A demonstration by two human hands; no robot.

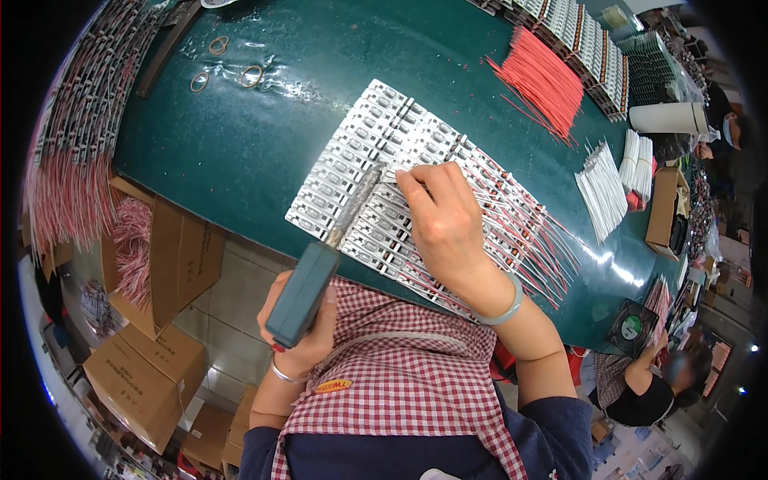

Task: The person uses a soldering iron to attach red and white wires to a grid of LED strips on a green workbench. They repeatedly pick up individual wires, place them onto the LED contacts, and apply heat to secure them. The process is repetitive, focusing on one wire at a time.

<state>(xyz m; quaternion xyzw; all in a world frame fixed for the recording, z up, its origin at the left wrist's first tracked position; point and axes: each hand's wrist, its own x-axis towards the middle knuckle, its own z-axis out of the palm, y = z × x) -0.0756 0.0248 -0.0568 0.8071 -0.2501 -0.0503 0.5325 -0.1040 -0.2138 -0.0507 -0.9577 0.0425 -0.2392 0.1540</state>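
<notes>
My left hand [318, 326] is wrapped around the dark green body of a pistol-shaped tool [302, 292]. The tool's long grey shaft [358, 204] reaches up over rows of small white plastic parts [328, 172] with metal pieces in them. Over those rows, my right hand [442, 214] is closed, its thumb and fingertips pinched together at one part near the shaft's tip. Whatever lies in the pinch is too small to make out. Red and white wires [520, 240] trail from the rows on the right, partly hidden beneath my right hand and wrist.
Red wires [544, 80] and white wires [602, 192] lie bunched on the green table [264, 144]. Rubber bands [252, 76] rest at the far left. Stacked wired parts [80, 136] and cardboard boxes [144, 376] stand left. A co-worker [648, 384] sits at right.
</notes>
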